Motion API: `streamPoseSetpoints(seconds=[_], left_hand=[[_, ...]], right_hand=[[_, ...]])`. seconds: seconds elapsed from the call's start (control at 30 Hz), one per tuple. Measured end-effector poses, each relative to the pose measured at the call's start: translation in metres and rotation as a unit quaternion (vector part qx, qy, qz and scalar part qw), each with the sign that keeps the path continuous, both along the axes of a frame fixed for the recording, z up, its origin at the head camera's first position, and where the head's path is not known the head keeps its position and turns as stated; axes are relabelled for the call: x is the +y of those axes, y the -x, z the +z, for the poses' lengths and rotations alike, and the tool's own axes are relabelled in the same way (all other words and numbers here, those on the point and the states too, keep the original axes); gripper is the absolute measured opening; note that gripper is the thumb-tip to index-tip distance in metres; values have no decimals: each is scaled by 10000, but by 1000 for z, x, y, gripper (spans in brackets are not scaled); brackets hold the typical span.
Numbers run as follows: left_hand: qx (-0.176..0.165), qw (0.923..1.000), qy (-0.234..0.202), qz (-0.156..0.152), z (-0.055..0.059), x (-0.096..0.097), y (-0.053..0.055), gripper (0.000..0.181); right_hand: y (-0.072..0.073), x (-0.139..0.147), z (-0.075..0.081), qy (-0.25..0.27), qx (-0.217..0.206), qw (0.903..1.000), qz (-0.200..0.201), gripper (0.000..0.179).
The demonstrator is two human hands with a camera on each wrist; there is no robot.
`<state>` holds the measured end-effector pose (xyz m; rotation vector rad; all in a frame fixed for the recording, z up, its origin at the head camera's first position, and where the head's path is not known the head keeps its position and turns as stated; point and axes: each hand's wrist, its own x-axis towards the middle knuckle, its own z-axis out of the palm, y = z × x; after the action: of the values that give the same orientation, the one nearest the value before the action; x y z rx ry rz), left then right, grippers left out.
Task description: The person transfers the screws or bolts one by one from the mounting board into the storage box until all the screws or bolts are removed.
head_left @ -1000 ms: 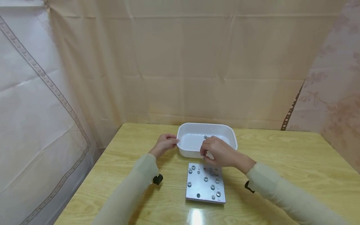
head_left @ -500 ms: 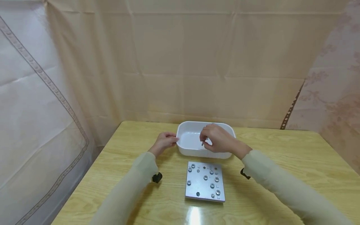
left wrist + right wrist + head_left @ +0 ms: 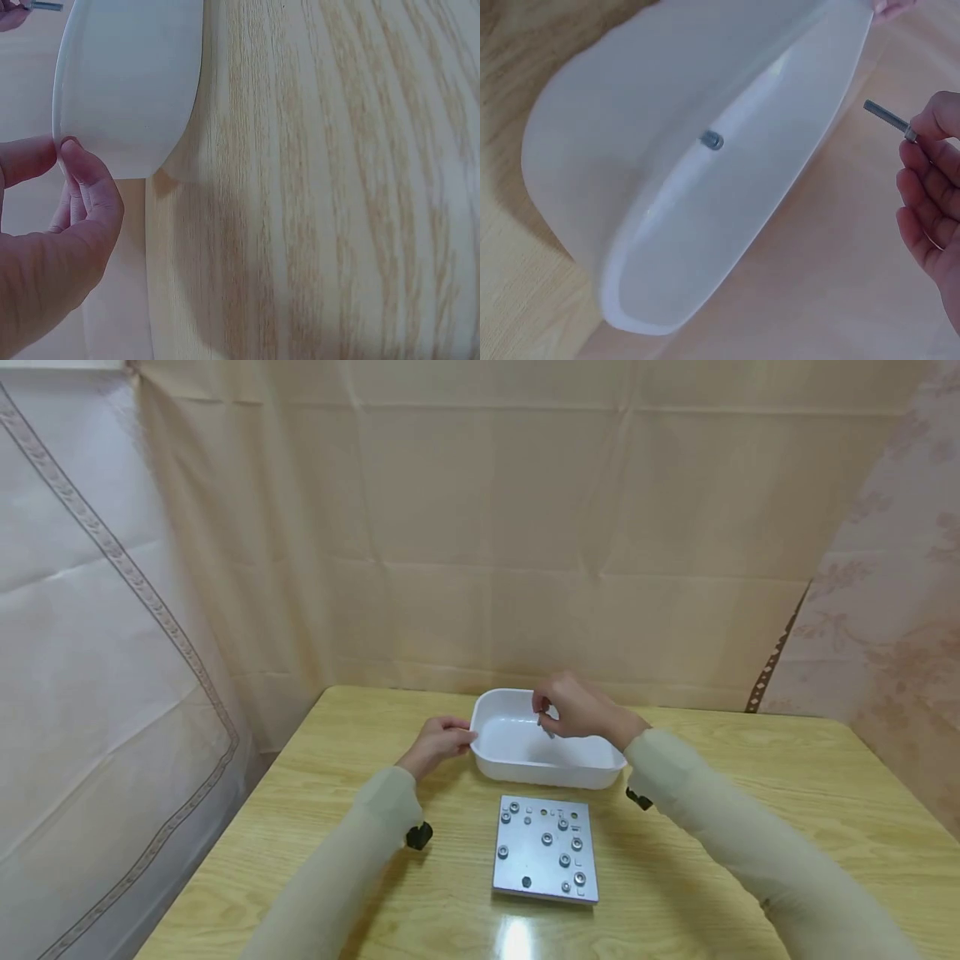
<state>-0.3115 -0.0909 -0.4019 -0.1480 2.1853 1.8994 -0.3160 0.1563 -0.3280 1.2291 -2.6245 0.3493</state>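
Screw (image 3: 885, 116), slim, silvery, ridged with thread along its straight shaft, is pinched between the thumb and fingertips of the right hand (image 3: 939, 176); the shaft juts from the grip with its far tip free. From my remote seat I see that grip raised over the white basin (image 3: 543, 774), a smooth, glossy, oblong tub with rounded corners. To the left of the grip, the left hand (image 3: 64, 247) grasps the basin's end rim, digits pressing on its thin edge. Lower than the grip, inside the basin, sits a small metal piece (image 3: 712, 140), stubby and round-ended.

On the person's side of the grip lies a flat grey metal plate (image 3: 540, 852), nearly square, studded with round-headed bolts (image 3: 565, 860). Under it all is a yellowish table (image 3: 712, 777) with wavy wood grain; beyond the grip hangs creased tan cloth (image 3: 480, 527).

The screw's held end is mostly hidden by the fingers, and the head view gives me only grey flecks below them. The right hand covers part of the basin's far rim. The left wrist view cuts the basin off. I cannot tell what the small metal piece is, and the plate's tiny outlined marks are too small to read.
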Motion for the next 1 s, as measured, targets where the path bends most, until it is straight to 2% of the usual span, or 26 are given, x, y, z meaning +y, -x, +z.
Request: streamPoseSetpoints(seconds=[0.17, 0.3, 0.43, 0.6, 0.73, 1.0], left_hand=[[-61, 10000, 52, 57, 0, 2, 2, 30], [-34, 10000, 60, -39, 4, 4, 1, 31], [14, 10000, 11, -69, 0, 6, 3, 32], [-13, 10000, 60, -18, -6, 11, 7, 31], [-45, 9999, 120, 14, -7, 14, 8, 31], [11, 10000, -53, -65, -4, 15, 9, 32]], right_hand=[[11, 2, 2, -140, -127, 9996, -199, 5], [15, 4, 5, -237, -506, 9967, -592, 5], [19, 6, 5, -249, -788, 9938, -747, 6], [18, 11, 2, -245, -889, 9925, -803, 11], [11, 15, -1, -319, -664, 9948, -709, 17], [-10, 24, -7, -298, 195, 9990, -262, 21]])
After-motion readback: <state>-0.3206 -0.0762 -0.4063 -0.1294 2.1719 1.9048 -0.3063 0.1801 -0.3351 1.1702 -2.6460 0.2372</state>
